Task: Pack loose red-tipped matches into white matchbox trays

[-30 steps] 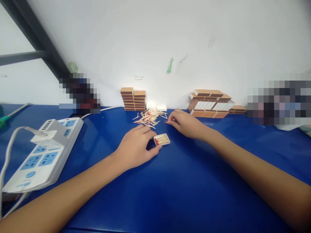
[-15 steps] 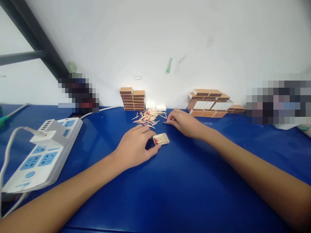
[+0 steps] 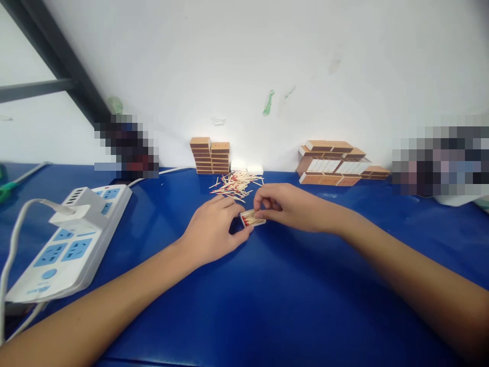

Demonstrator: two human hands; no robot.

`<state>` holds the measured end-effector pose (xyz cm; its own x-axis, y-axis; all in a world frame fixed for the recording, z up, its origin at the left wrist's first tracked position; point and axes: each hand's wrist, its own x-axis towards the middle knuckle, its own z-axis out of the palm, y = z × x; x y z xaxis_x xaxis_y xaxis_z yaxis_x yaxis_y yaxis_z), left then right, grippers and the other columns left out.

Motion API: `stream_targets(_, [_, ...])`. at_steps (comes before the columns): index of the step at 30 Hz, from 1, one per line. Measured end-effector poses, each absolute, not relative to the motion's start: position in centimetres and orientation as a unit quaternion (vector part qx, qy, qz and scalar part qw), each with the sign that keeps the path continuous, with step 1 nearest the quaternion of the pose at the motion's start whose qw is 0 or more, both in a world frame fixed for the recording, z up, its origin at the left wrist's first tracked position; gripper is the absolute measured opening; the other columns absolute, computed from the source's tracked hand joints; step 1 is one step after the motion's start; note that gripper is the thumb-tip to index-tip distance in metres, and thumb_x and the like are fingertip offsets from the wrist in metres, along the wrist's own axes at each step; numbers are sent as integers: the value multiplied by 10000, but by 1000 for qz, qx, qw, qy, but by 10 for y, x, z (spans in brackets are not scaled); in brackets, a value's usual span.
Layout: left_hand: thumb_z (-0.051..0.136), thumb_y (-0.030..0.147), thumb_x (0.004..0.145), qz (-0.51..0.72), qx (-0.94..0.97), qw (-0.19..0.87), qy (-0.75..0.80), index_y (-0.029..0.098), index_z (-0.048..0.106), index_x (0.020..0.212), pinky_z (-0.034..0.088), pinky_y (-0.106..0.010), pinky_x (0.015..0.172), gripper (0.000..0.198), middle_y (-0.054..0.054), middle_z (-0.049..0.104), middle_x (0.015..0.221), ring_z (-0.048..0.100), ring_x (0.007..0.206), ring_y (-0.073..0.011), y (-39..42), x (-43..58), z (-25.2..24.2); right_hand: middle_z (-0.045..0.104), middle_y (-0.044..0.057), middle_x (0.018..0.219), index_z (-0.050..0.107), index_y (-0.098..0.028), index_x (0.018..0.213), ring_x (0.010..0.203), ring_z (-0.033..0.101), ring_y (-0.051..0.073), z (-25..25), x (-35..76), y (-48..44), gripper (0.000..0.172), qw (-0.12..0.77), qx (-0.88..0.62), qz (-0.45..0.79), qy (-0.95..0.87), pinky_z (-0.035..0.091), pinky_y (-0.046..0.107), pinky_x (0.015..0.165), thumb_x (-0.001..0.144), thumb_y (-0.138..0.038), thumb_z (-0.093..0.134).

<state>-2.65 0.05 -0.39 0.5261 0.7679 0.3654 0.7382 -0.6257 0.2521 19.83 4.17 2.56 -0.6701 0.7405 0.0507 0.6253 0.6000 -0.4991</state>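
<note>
One blue table (image 3: 267, 306) carries one white power strip (image 3: 72, 239) at nine o'clock, two stacks of brown matchboxes (image 3: 210, 158) at twelve, and a looser heap (image 3: 336, 163) at one o'clock. One scatter of matches (image 3: 235, 184) lies centre-back. The left hand (image 3: 214, 229) grips the small open tray (image 3: 250, 219), red-tipped matches inside; the right hand (image 3: 294, 206) pinches closed over it.
</note>
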Motion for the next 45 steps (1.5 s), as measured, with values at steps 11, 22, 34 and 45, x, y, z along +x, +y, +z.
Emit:
stream_targets(11, [670,406,943,213,885,38,412,185,729,1033,538,-420,865,245,-56,704,947,651,921,-245,1,-28,-3,601,-18,719,683,-201,838,637,500,125,19,197,48,101,169,-394,213,-878,361,265,607,928,-240,658])
stream_targets(22, [662,404,949,182,916,110,340,186,738,1096,545,-363,859,274,-49,700,990,651,972,-225,-9,-23,-1,702,26,773,711,-194,760,684,592,164,-6,153,77,328,271,-569,151,-761,367,294,595,779,-507,808])
stream_targets(34, [664,400,950,195,917,79,339,163,729,1086,548,-379,889,282,-64,711,1000,645,982,-242,-9,-26,-3,707,94,812,655,-173,737,711,617,191,13,160,74,309,70,-533,94,-838,352,300,614,997,-339,640])
stream_targets(45, [665,403,948,194,914,49,352,177,704,1024,538,-375,807,241,-58,697,987,640,930,-236,-9,-27,0,657,86,1016,611,-188,909,857,636,203,9,208,32,179,140,-516,122,-836,474,331,785,1030,-312,564])
